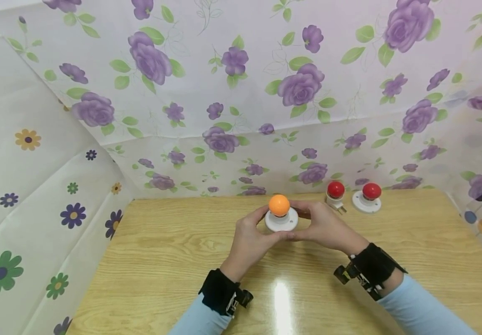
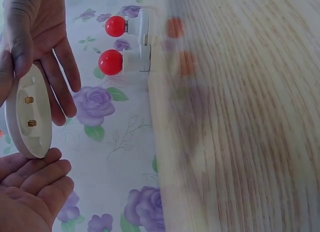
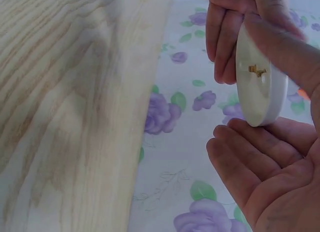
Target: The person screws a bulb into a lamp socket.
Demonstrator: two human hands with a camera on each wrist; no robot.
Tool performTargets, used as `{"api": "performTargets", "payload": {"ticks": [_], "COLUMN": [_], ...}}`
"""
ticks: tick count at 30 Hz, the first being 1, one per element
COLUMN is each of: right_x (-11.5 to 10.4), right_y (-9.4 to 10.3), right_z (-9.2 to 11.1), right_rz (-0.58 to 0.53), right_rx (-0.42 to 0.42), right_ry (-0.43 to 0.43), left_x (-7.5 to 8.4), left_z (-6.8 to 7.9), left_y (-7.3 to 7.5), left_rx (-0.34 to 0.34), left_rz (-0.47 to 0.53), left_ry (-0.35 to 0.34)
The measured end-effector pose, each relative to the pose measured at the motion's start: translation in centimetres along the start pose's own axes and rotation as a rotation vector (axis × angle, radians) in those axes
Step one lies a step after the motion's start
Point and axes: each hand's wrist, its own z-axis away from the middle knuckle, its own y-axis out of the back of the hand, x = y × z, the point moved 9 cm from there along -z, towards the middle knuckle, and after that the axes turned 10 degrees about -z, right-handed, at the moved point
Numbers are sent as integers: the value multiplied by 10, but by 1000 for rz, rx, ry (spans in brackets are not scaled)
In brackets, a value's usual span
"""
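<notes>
An orange bulb (image 1: 279, 205) stands upright in a round white lamp holder (image 1: 271, 224), held up off the table between two hands. My left hand (image 1: 252, 238) grips the holder's left edge, thumb at the front and fingers at the far side. From the right, my right hand (image 1: 325, 227) grips the same holder, its thumb meeting the left thumb. The hollow underside of the lamp holder (image 2: 42, 138) faces the left wrist view, with two brass terminals (image 2: 30, 100) inside. Only the orange edge of the bulb (image 3: 303, 93) shows in the right wrist view.
Toward the back right, a red bulb (image 1: 336, 189) sits in a white socket with plug prongs (image 1: 341, 210). Beside it, another red bulb (image 1: 371, 190) stands on a round white holder (image 1: 365, 205). A flowered sheet (image 1: 199, 163) hangs behind the wooden table (image 1: 173, 260).
</notes>
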Motion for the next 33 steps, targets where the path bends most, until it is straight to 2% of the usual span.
{"api": "performTargets", "payload": {"ticks": [4,15,23,26,30,33], "right_x": [2,7,15,21,24,25], "right_y": [0,-1,2,6,14,18], "right_z": [0,1,0,-2,-2,-1], "right_rz": [-20,-4,6,24,-2,-16], "right_rx": [22,62,101,141,192,222], "right_ry": [-9,-2,-20,-26,-16,-17], "left_x": [-2,-8,-12,-14,-18,-20], "left_z": [0,1,-2,-3,-4,-5], "left_y": [-1,-6,-3,1,6,12], "left_rx": [-17,-67,-103,-103,-99,-93], "left_rz": [14,-36,-70,-127,-262,-354], "left_ry": [16,45,109,129,156,151]}}
